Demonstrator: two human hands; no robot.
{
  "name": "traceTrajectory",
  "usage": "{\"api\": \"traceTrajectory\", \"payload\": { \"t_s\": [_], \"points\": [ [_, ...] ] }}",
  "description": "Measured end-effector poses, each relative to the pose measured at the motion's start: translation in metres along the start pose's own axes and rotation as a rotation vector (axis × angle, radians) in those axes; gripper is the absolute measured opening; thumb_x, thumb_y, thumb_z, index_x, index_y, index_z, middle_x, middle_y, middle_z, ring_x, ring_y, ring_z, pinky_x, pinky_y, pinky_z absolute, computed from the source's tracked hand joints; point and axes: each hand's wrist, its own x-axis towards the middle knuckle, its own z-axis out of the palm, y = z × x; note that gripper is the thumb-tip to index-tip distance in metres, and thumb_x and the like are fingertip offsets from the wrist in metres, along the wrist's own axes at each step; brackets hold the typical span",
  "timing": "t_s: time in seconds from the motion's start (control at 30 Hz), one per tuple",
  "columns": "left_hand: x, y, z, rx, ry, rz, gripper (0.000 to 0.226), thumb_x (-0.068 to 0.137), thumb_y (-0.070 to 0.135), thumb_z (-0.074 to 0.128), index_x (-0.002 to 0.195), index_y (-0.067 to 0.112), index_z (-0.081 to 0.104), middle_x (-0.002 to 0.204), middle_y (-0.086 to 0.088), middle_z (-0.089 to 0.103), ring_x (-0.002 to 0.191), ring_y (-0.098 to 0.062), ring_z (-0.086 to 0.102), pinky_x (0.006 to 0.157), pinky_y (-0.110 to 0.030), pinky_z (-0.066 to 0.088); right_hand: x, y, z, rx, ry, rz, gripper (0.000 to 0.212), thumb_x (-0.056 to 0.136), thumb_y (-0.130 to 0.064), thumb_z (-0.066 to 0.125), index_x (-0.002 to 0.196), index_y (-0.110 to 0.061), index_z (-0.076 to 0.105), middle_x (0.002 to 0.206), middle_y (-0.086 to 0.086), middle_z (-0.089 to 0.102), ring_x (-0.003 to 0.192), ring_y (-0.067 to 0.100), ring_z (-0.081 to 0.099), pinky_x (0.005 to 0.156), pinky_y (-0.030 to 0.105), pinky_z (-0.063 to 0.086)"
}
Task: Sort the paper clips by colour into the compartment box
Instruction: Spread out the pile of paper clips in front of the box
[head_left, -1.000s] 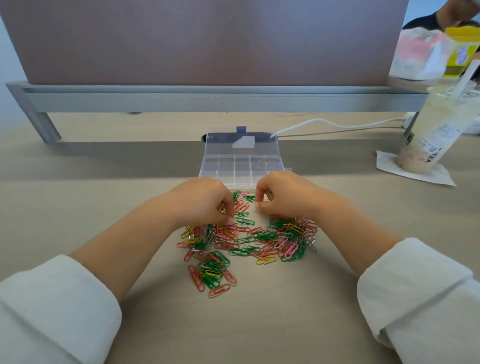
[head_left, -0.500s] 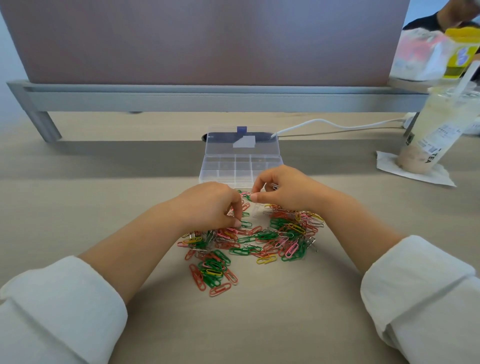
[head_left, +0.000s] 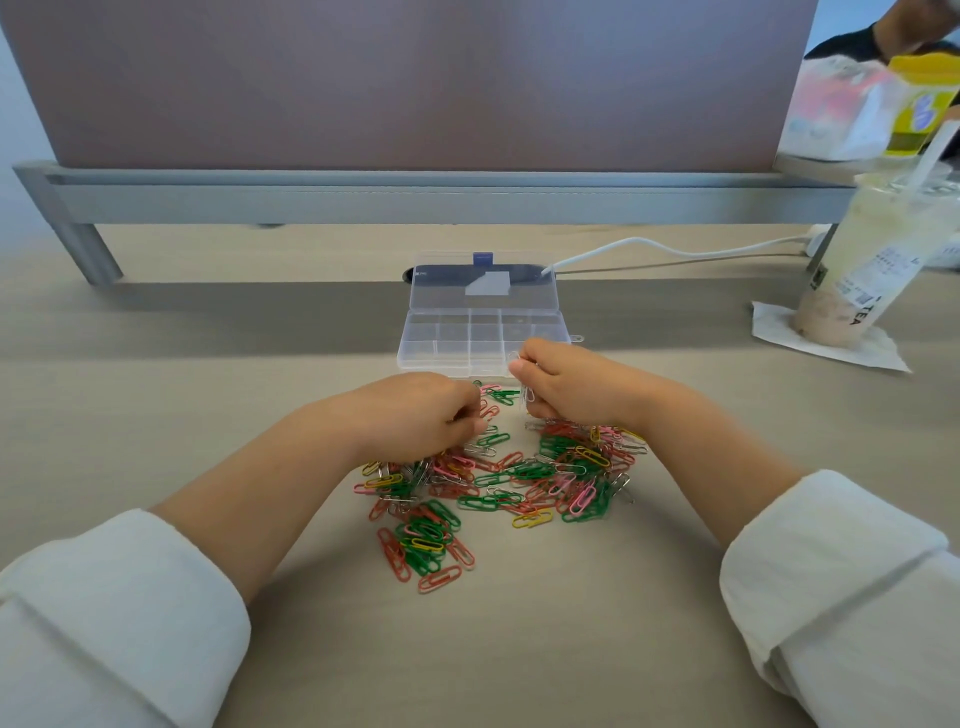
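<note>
Right hand (head_left: 566, 387) has come up off the pile since half a second ago and now sits at the near right edge of the compartment box (head_left: 452, 332); left hand (head_left: 415, 423) has hardly shifted. Desk (head_left: 156, 415) carries one clear box, lid laid back, ten compartments in two rows of five, all looking bare from my feed. Just in front of it is one loose pile of paper clips (head_left: 498, 478): green, red, pink, yellow, silver, too many and too tangled to count. Right thumb and fingers pinch a small bunch of silver paper clips (head_left: 525, 396), number unclear. Left fingers curl down onto the pile's far edge; cannot tell if they pinch anything. I judge the clips light, stiff wire, slick-coated, prone to hooking together; best nipped singly by a loop end.
</note>
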Motion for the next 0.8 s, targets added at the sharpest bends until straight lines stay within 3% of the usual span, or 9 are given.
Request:
{"api": "traceTrajectory", "payload": {
  "t_s": [0.13, 0.3, 0.43, 0.53, 0.7, 0.8],
  "points": [
    [0.0, 0.002, -0.002, -0.147, 0.074, -0.02, 0.024, 0.099, 0.03, 0.032, 0.076, 0.025, 0.038, 0.073, 0.005, 0.048, 0.064, -0.009, 0.041, 0.057, -0.024, 0.033, 0.003, 0.003, 0.002, 0.008, 0.021, 0.002, 0.02, 0.101, -0.028, 0.032, 0.098, -0.011, 0.043, 0.062, -0.004, 0.053, 0.06, 0.016, 0.046, 0.062, 0.031, 0.04],
    [0.0, -0.009, -0.003, -0.349, 0.169, -0.098, 0.023, 0.099, 0.03, 0.029, 0.078, 0.022, 0.035, 0.078, -0.001, 0.05, 0.068, -0.015, 0.041, 0.061, -0.028, 0.035, 0.004, 0.003, 0.002, 0.039, 0.032, 0.004, 0.014, 0.1, -0.024, 0.035, 0.106, -0.019, 0.047, 0.064, -0.005, 0.055, 0.056, 0.009, 0.047, 0.056, 0.025, 0.039],
    [-0.001, -0.017, -0.002, -0.452, 0.206, -0.105, 0.019, 0.099, 0.025, 0.034, 0.082, 0.019, 0.038, 0.073, 0.005, 0.053, 0.061, -0.008, 0.043, 0.056, -0.023, 0.034, 0.004, 0.003, 0.002, 0.051, 0.023, 0.003, 0.017, 0.101, -0.02, 0.036, 0.102, -0.023, 0.052, 0.067, -0.006, 0.059, 0.054, 0.006, 0.046, 0.053, 0.021, 0.036],
    [0.0, -0.02, -0.002, -0.526, 0.22, -0.1, 0.016, 0.099, 0.024, 0.034, 0.087, 0.016, 0.04, 0.067, 0.007, 0.056, 0.057, -0.012, 0.041, 0.057, -0.026, 0.035, 0.005, 0.003, 0.004, 0.091, 0.017, 0.002, 0.016, 0.1, -0.019, 0.037, 0.1, -0.022, 0.053, 0.068, -0.005, 0.061, 0.052, 0.01, 0.042, 0.052, 0.023, 0.037],
    [0.003, -0.023, -0.001, -0.711, 0.249, -0.116, 0.022, 0.097, 0.015, 0.034, 0.076, 0.015, 0.038, 0.059, 0.002, 0.055, 0.05, -0.014, 0.036, 0.053, -0.027, 0.031, 0.005, 0.003, 0.004, 0.101, 0.024, 0.005, 0.014, 0.1, -0.015, 0.038, 0.1, -0.019, 0.051, 0.078, -0.004, 0.064, 0.041, -0.003, 0.046, 0.042, 0.011, 0.035],
    [0.003, -0.021, -0.002, -0.688, 0.31, -0.117, 0.032, 0.096, 0.012, 0.03, 0.066, 0.011, 0.04, 0.057, 0.0, 0.048, 0.051, -0.013, 0.038, 0.055, -0.022, 0.034, 0.005, 0.003, 0.005, 0.078, 0.03, 0.017, 0.016, 0.1, -0.013, 0.035, 0.101, -0.019, 0.05, 0.082, -0.002, 0.061, 0.058, -0.003, 0.052, 0.049, 0.015, 0.039]
  ]
}}
